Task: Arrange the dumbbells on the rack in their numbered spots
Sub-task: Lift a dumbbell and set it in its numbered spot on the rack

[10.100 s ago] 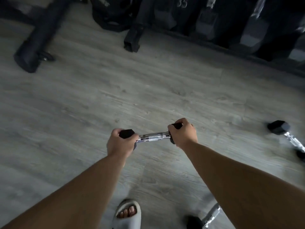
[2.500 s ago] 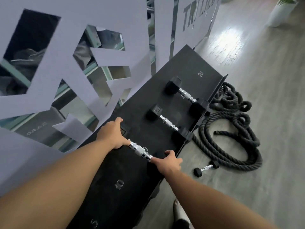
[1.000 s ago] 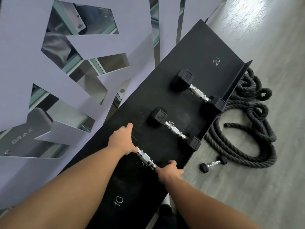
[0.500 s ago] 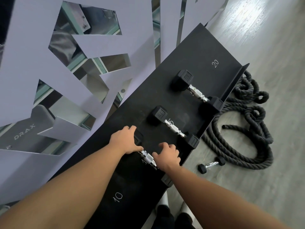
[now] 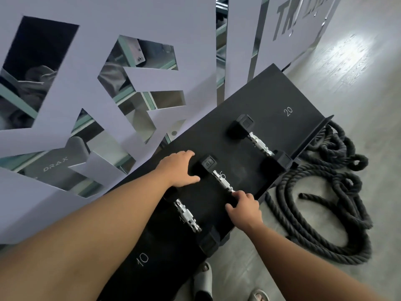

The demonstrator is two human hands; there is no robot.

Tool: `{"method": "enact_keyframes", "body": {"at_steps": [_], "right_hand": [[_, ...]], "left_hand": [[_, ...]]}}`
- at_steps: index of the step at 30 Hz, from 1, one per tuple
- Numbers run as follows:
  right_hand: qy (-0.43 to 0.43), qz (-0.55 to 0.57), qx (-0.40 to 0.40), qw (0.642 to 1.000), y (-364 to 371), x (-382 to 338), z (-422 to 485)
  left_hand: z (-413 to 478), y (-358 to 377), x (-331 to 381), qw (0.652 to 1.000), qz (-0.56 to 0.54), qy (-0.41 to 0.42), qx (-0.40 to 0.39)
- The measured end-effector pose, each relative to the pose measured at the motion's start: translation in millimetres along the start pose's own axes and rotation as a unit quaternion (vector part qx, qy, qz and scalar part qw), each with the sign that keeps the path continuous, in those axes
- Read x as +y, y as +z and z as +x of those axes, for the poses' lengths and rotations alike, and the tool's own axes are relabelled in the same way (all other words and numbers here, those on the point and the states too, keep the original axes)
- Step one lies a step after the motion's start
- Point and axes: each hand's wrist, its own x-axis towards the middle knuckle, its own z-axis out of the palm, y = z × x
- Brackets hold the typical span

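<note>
A black sloped rack (image 5: 258, 98) bears white numbers, with 10 near me and 20 at the far end. Three black hex dumbbells with chrome handles lie across it: a far one (image 5: 259, 144), a middle one (image 5: 222, 181) over a number ending in 5, and a near one (image 5: 187, 216). My left hand (image 5: 178, 168) cups the middle dumbbell's back head between fingers and thumb. My right hand (image 5: 244, 207) is curled over its front head, which is hidden. The near dumbbell lies untouched beneath my left forearm.
A thick black rope (image 5: 321, 205) lies coiled on the grey floor right of the rack. A white panel (image 5: 152, 29) with cut-out openings stands directly behind the rack. My feet in slippers (image 5: 205, 279) are at the rack's front edge.
Both hands have let go of the near dumbbell, which now rests on the rack, and have moved up to the ends of the middle dumbbell.
</note>
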Motion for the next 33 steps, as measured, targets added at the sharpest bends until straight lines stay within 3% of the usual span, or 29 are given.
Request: {"method": "enact_keyframes", "body": {"at_steps": [7,15,21,27,33], "right_hand": [[0.002,-0.013,0.055,0.998,-6.6,26.7,52.8],[0.044,-0.023,0.034,0.998,7.2,45.7,88.5],[0.069,0.027,0.000,0.997,18.1,54.0,100.4],[0.109,0.117,0.017,0.987,25.5,58.5,103.9],[0.131,0.136,0.022,0.982,30.1,56.8,107.3]], "left_hand": [[57.5,21.5,42.7,0.999,0.017,0.021,0.026],[98.7,69.8,66.1,0.998,0.057,0.011,0.013],[109.0,75.1,45.5,0.999,-0.006,-0.048,-0.001],[111.5,79.4,30.6,0.997,-0.070,-0.041,-0.004],[111.9,82.3,31.2,0.999,-0.037,-0.035,0.004]]}}
